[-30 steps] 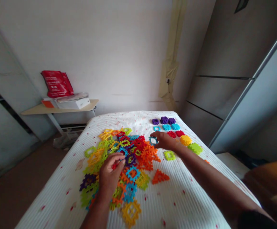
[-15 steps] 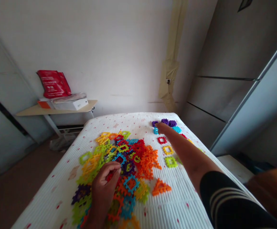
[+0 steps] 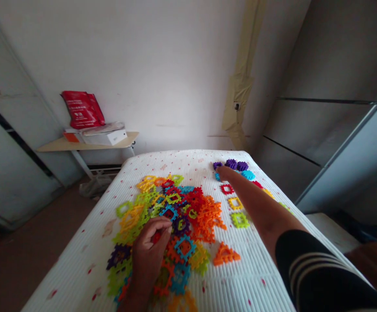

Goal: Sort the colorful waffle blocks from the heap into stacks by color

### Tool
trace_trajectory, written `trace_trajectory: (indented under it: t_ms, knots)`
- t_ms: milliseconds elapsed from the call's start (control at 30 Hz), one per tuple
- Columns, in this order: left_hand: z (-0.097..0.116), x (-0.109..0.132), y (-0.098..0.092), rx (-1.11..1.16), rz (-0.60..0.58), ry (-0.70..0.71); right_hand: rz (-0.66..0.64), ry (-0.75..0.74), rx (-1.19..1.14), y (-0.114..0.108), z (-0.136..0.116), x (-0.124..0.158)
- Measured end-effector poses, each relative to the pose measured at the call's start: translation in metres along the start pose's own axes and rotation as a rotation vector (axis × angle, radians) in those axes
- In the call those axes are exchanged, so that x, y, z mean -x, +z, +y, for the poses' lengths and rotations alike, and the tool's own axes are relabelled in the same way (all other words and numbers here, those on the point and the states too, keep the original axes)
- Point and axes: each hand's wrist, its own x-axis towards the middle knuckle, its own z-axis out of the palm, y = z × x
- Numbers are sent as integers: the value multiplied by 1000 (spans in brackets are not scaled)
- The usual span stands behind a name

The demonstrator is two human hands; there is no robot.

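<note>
Grey cabinet (image 3: 292,125): well off to the right of my right hand. White ribbed cover (image 3: 94,242) with red specks: below both hands, carries all the toothed pieces. Small desk (image 3: 53,145): beyond my left hand and off to its left, red bag (image 3: 81,109) and white box (image 3: 105,137) on it.

Mixed pile (image 3: 208,216) of colours: around my left hand, extending ahead of it, mostly orange on the right.

Left hand (image 3: 152,242): fingers curled, thumb close to the fingertips, narrow gap. Red shows inside the curl; can't tell if it's gripped or lying behind.

Right hand (image 3: 225,173): out at full reach, fingers down at the blue piece (image 3: 217,177). Wrist blocks the fingers, can't tell if they're pinched on it.

Purple stacks (image 3: 236,165): just beyond my right hand, to its right. Blue stack (image 3: 248,175): right of it, past the forearm.

Orange triangle (image 3: 225,254): right of my left hand, clear of the pile.

Single frames, nearer me than my right hand, in line: green frame (image 3: 234,220), yellow frame (image 3: 230,203), red frame (image 3: 222,189). Purple frame (image 3: 217,165): just past my right fingertips.
</note>
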Motion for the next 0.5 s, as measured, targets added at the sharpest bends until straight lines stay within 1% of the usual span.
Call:
trace_trajectory:
  t_ms: [100, 233, 333, 500]
  knots:
    - [1, -1, 0, -4, 8, -17, -124, 55, 61, 5, 0, -4]
    - [5, -3, 0, -8, 22, -25, -206, 78, 124, 6, -3, -7]
    - [7, -5, 0, -4, 39, -12, -237, 74, 162, 2, -6, -4]
    - [7, -5, 1, 5, 51, 3, -219, 31, 243, -8, -16, 6]
